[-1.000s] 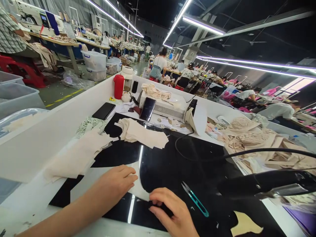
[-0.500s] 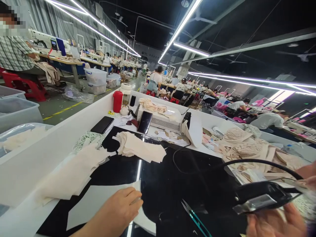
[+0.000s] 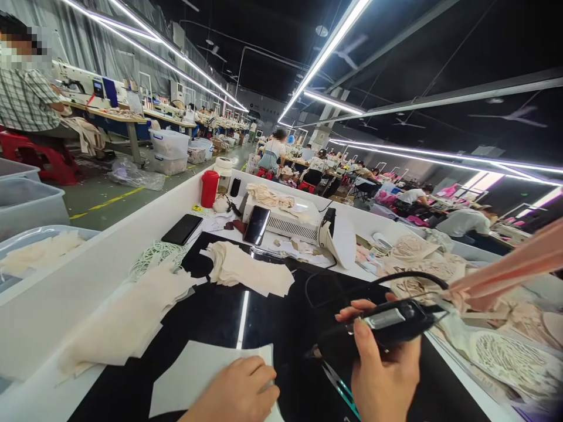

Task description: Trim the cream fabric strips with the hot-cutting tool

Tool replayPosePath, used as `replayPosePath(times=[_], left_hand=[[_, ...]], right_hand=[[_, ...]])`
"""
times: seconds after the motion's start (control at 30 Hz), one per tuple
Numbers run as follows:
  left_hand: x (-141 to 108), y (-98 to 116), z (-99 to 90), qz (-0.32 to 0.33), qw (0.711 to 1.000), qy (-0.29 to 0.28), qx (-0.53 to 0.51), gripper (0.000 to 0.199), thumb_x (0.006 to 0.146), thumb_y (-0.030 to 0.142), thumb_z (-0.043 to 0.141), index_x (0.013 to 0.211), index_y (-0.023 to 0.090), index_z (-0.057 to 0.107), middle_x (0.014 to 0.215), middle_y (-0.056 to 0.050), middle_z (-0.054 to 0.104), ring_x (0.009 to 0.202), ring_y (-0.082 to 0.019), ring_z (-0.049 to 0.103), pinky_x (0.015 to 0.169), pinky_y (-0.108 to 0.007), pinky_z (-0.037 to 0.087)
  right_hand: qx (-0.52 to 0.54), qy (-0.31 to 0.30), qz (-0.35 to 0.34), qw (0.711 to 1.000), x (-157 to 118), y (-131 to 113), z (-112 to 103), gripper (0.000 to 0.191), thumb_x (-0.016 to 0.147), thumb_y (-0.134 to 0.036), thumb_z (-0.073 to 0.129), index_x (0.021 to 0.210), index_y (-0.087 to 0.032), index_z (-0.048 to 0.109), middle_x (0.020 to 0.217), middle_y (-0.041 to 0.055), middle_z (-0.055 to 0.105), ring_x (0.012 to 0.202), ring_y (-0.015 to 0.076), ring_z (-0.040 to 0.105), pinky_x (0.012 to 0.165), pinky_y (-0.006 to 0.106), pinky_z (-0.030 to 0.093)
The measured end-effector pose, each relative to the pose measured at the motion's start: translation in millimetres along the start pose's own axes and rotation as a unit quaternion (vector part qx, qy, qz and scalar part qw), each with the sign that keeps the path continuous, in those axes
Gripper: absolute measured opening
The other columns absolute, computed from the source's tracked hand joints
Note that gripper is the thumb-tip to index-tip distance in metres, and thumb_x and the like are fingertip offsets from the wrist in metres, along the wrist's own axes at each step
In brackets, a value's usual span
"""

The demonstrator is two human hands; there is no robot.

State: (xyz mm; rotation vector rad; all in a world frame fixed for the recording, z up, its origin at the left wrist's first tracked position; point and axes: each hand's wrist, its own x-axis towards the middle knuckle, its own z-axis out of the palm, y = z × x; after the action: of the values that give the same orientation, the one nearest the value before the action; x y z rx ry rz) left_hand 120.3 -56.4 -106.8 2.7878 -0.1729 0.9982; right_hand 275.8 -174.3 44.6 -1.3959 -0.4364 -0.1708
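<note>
My left hand (image 3: 246,387) rests on a white pattern piece (image 3: 182,375), fingers together and curled over its right edge, on a black work surface (image 3: 281,328). In my right hand (image 3: 387,372) is a corded black handheld electric tool (image 3: 411,322), its narrow tip pointing down left. A peach cloth strip (image 3: 514,266) is tied near the tool's cord end and stretches up right. Below the tool's tip lie teal-handled thread snips (image 3: 345,395), partly hidden by my right hand. Cream fabric pieces are stacked at the left (image 3: 127,319) and beyond my hands (image 3: 248,266).
Pale green cord (image 3: 158,258), a black phone (image 3: 182,228), a second phone (image 3: 257,225) and a white vented box (image 3: 292,225) line the back. A red bottle (image 3: 210,189) stands behind. Lace and fabric pieces (image 3: 505,357) fill the right side. A person (image 3: 26,97) sits far left.
My right hand has brought the black tool leftward over the work surface, its tip now pointing down. My left hand and the white pattern piece have shifted right and nearer.
</note>
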Motion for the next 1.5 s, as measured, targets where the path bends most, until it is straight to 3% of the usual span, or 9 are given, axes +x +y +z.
replayPosePath(times=[0.13, 0.3, 0.43, 0.6, 0.77, 1.17, 1.37, 1.5], left_hand=[[4, 5, -3.2, -0.017, 1.000, -0.009, -0.014, 0.009, 0.098, 0.014, 0.057, 0.098, 0.020, 0.064, 0.095, -0.005, 0.071, 0.083, -0.019, 0.067, 0.074, -0.028, 0.055], [11, 4, -15.5, -0.019, 0.999, -0.039, -0.015, 0.023, 0.100, 0.009, 0.051, 0.117, 0.018, 0.064, 0.111, -0.010, 0.073, 0.101, -0.022, 0.069, 0.090, -0.034, 0.057], [19, 4, -24.8, -0.034, 0.997, -0.070, 0.005, 0.030, 0.099, 0.005, 0.048, 0.124, 0.013, 0.063, 0.121, -0.013, 0.072, 0.110, -0.026, 0.068, 0.092, -0.038, 0.056], [19, 4, -33.1, -0.005, 0.999, -0.034, 0.021, 0.033, 0.101, 0.001, 0.041, 0.120, 0.009, 0.067, 0.116, -0.012, 0.075, 0.109, -0.025, 0.070, 0.093, -0.037, 0.056], [14, 1, -29.0, 0.014, 0.999, -0.016, 0.025, 0.032, 0.104, 0.004, 0.042, 0.121, 0.008, 0.068, 0.121, -0.013, 0.075, 0.112, -0.025, 0.070, 0.095, -0.038, 0.056], [26, 4, -37.6, 0.009, 0.997, -0.020, 0.077, 0.034, 0.111, 0.013, 0.038, 0.115, 0.010, 0.071, 0.115, -0.008, 0.078, 0.112, -0.020, 0.069, 0.101, -0.036, 0.051], [32, 4, -40.0, -0.005, 0.998, -0.026, 0.065, 0.038, 0.110, 0.009, 0.034, 0.104, 0.011, 0.071, 0.105, -0.007, 0.077, 0.099, -0.021, 0.070, 0.091, -0.037, 0.052], [29, 2, -42.8, -0.018, 0.996, -0.080, 0.043, 0.037, 0.109, 0.011, 0.033, 0.101, 0.013, 0.068, 0.101, -0.006, 0.073, 0.093, -0.023, 0.069, 0.081, -0.039, 0.055]], right_hand=[[0.004, 0.020, -0.041, 0.999, -2, -5, 26, 0.065, 0.083, -0.037, 0.082, 0.138, -0.025, 0.051, 0.099, 0.0024, 0.066, 0.073, 0.0160, 0.064, 0.077, 0.033, 0.056], [0.026, -0.039, -0.041, 0.998, -2, -2, 40, 0.076, 0.078, -0.032, 0.086, 0.141, -0.028, 0.043, 0.103, 0.0032, 0.066, 0.077, 0.0160, 0.065, 0.071, 0.030, 0.058], [0.058, -0.069, -0.039, 0.995, -5, 8, 46, 0.078, 0.083, -0.029, 0.080, 0.147, -0.031, 0.035, 0.096, -0.0014, 0.065, 0.070, 0.0126, 0.065, 0.069, 0.029, 0.058], [0.110, -0.106, -0.026, 0.988, -9, 28, 47, 0.065, 0.089, -0.030, 0.073, 0.144, -0.032, 0.038, 0.086, -0.0056, 0.064, 0.063, 0.0117, 0.063, 0.066, 0.031, 0.057], [0.144, -0.133, -0.019, 0.980, -11, 38, 49, 0.060, 0.090, -0.039, 0.074, 0.139, -0.033, 0.039, 0.086, -0.0054, 0.061, 0.062, 0.0123, 0.061, 0.063, 0.032, 0.055], [0.217, -0.187, -0.019, 0.958, -15, 30, 43, 0.047, 0.090, -0.040, 0.076, 0.128, -0.033, 0.049, 0.086, -0.0050, 0.061, 0.060, 0.0117, 0.060, 0.057, 0.029, 0.054], [0.231, -0.193, -0.022, 0.953, -17, 36, 44, 0.045, 0.092, -0.036, 0.075, 0.129, -0.033, 0.050, 0.088, -0.0044, 0.062, 0.062, 0.0116, 0.062, 0.057, 0.029, 0.054], [0.234, -0.194, -0.025, 0.952, -18, 41, 44, 0.044, 0.093, -0.034, 0.074, 0.130, -0.033, 0.051, 0.090, -0.0041, 0.062, 0.064, 0.0113, 0.064, 0.061, 0.030, 0.055]])
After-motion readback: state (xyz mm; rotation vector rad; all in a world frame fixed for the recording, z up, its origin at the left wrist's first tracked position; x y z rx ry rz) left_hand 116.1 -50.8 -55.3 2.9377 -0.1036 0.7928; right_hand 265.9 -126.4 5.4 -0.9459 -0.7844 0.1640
